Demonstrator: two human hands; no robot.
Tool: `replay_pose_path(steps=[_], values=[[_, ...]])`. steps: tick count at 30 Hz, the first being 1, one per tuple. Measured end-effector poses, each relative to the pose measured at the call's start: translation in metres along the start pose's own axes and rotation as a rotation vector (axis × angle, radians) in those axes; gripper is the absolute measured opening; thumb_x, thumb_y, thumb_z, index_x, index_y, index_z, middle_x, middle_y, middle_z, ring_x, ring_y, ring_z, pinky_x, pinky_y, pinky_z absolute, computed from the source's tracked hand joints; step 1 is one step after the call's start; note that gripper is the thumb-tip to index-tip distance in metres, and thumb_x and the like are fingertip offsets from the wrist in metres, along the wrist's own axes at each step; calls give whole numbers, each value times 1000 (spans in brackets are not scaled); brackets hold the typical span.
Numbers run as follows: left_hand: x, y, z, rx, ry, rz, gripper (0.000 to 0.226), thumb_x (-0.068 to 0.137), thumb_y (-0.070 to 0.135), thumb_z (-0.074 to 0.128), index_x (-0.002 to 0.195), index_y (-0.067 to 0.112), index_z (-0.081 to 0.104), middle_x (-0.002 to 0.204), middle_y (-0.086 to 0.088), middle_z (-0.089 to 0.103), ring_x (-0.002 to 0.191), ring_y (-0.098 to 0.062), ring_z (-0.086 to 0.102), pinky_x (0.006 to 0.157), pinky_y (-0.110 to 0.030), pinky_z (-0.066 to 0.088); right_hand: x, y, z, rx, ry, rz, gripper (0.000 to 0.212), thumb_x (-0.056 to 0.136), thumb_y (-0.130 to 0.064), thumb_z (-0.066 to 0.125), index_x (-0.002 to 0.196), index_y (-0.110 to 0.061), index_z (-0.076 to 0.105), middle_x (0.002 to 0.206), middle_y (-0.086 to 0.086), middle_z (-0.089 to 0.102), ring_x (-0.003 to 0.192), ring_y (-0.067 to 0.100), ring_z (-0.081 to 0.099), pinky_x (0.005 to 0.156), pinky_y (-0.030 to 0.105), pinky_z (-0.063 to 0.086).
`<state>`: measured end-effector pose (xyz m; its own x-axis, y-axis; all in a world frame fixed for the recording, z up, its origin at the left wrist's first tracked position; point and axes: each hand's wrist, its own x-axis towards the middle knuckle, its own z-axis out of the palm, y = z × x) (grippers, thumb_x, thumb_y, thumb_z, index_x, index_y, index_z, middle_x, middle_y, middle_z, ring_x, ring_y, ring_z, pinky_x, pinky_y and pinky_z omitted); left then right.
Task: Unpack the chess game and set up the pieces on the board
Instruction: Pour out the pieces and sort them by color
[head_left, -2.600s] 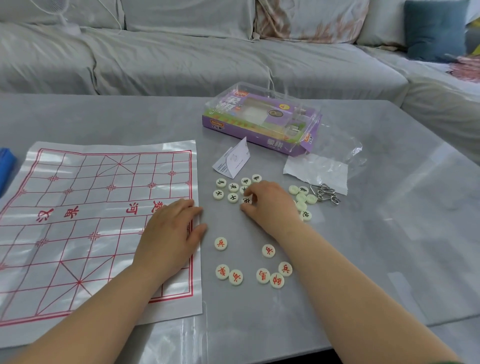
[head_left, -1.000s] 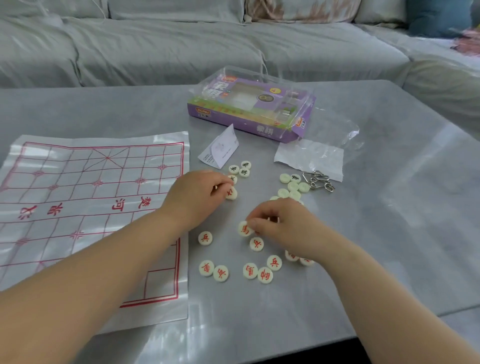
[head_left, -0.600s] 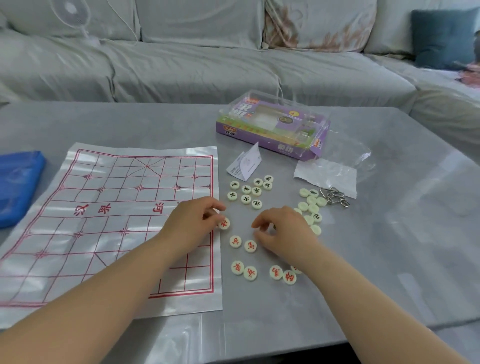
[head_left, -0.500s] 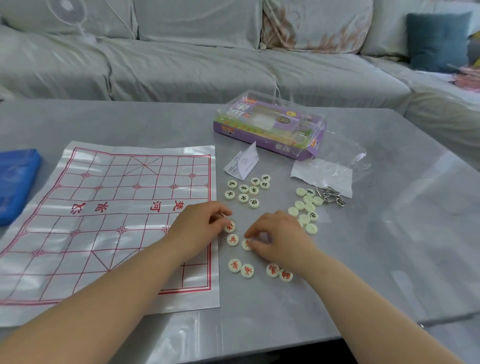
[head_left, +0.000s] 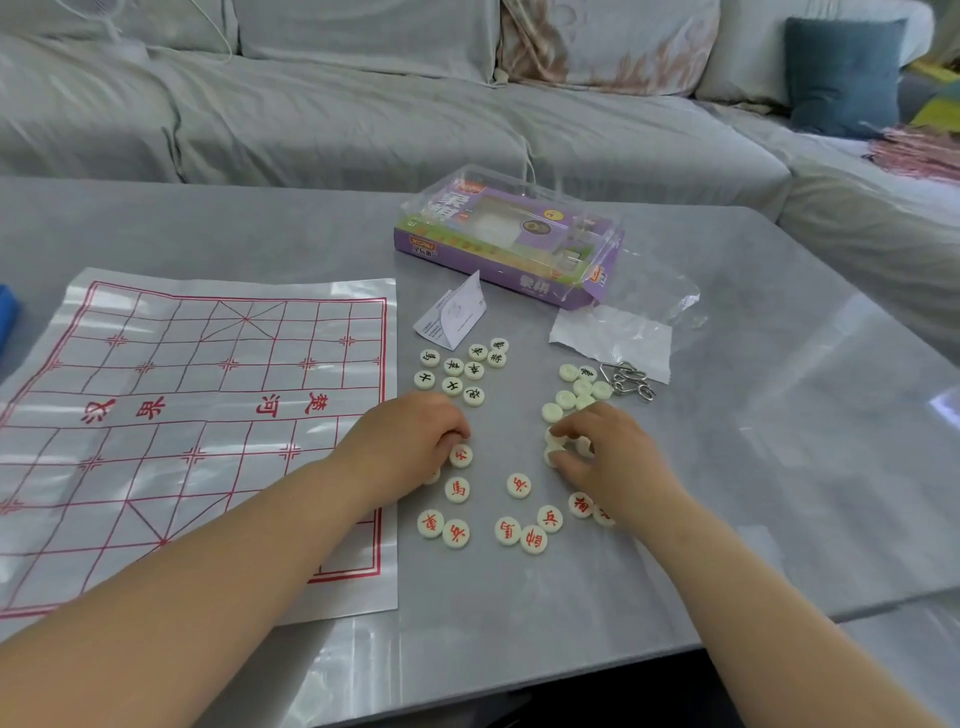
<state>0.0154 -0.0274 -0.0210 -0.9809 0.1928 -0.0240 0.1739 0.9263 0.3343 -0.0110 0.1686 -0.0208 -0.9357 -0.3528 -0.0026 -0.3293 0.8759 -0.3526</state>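
A plastic chess board sheet (head_left: 197, 415) with red lines lies flat on the left of the grey table. Round cream pieces lie to its right: red-lettered pieces (head_left: 519, 530) near the front, black-lettered pieces (head_left: 457, 371) farther back, and a face-down pile (head_left: 576, 389). My left hand (head_left: 410, 441) rests by the board's right edge, its curled fingertips on a red-lettered piece (head_left: 461, 456). My right hand (head_left: 613, 457) pinches a cream piece (head_left: 555, 451) at the near end of the face-down pile.
The purple game box (head_left: 509, 239) stands behind the pieces, with a folded leaflet (head_left: 454, 317), a clear plastic bag (head_left: 618, 332) and a metal wire puzzle (head_left: 628, 382) near it. A blue object (head_left: 8, 317) shows at the left edge. A grey sofa runs behind the table.
My right hand moved right from the red-lettered pieces to the face-down pile and took hold of a piece. My left hand stayed on a red piece by the board's edge.
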Motion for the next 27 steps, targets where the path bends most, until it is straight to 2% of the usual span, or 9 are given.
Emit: replay_pose_path(steps=[4, 11, 15, 16, 19, 21, 23, 25, 27], values=[[3, -2, 5, -18, 33, 10, 27, 95, 20, 40, 114, 20, 59, 118, 6, 54, 108, -11, 47, 83, -21, 37, -2, -1, 2, -1, 45, -41, 27, 88, -30, 54, 113, -19, 58, 119, -3, 51, 114, 14, 43, 75, 15, 25], [5, -1, 4, -104, 107, -32, 24, 93, 22, 44, 110, 19, 61, 109, 5, 58, 88, -6, 42, 73, -19, 33, -1, -3, 4, -99, 25, -85, 29, 90, -31, 50, 115, -16, 53, 115, 0, 55, 110, 18, 45, 82, 23, 32], [-4, -4, 1, -71, 180, -30, 25, 93, 20, 44, 110, 16, 63, 112, 3, 60, 101, -13, 50, 76, -18, 30, 3, -5, 5, -162, 23, -186, 31, 90, -26, 50, 120, -18, 52, 120, 0, 51, 111, 19, 47, 85, 23, 34], [-7, -6, 0, -65, 204, -31, 27, 94, 21, 43, 110, 14, 63, 113, 1, 61, 105, -16, 51, 78, -19, 30, 4, -7, 6, -225, 34, -220, 28, 87, -25, 56, 114, -18, 59, 114, 1, 56, 105, 18, 52, 82, 22, 38], [-15, -16, 6, -71, 207, -68, 31, 95, 22, 40, 114, 12, 62, 121, -2, 59, 113, -19, 50, 88, -23, 33, 9, -9, 8, -310, 101, -299, 24, 46, -26, 86, 62, -20, 68, 63, -4, 63, 53, 14, 60, 46, 12, 41], [-19, -20, 12, -80, 201, -88, 32, 93, 20, 39, 113, 11, 63, 122, -2, 58, 115, -21, 51, 91, -24, 33, 12, -13, 7, -351, 137, -280, 13, 50, -31, 74, 49, -23, 64, 50, -6, 57, 43, 12, 56, 42, 10, 38], [-22, -21, 16, -99, 211, -80, 40, 85, 24, 36, 104, 8, 68, 115, -6, 63, 107, -26, 57, 88, -27, 35, 12, -16, 4, -389, 134, -243, 18, 63, -30, 56, 53, -21, 67, 54, -5, 60, 52, 13, 59, 49, 13, 41], [-22, -23, 17, -103, 222, -77, 43, 82, 27, 34, 99, 8, 70, 109, -8, 66, 102, -27, 60, 85, -29, 36, 15, -17, 0, -312, 78, -186, 22, 83, -22, 51, 84, -12, 71, 84, 2, 66, 85, 21, 61, 71, 23, 44], [-23, -22, 16, -111, 221, -90, 44, 82, 27, 34, 100, 9, 69, 111, -6, 65, 104, -26, 59, 86, -27, 36, 20, -12, -2, -177, 16, -151, 27, 94, -25, 42, 109, -16, 63, 111, 1, 59, 109, 19, 47, 85, 26, 35]])
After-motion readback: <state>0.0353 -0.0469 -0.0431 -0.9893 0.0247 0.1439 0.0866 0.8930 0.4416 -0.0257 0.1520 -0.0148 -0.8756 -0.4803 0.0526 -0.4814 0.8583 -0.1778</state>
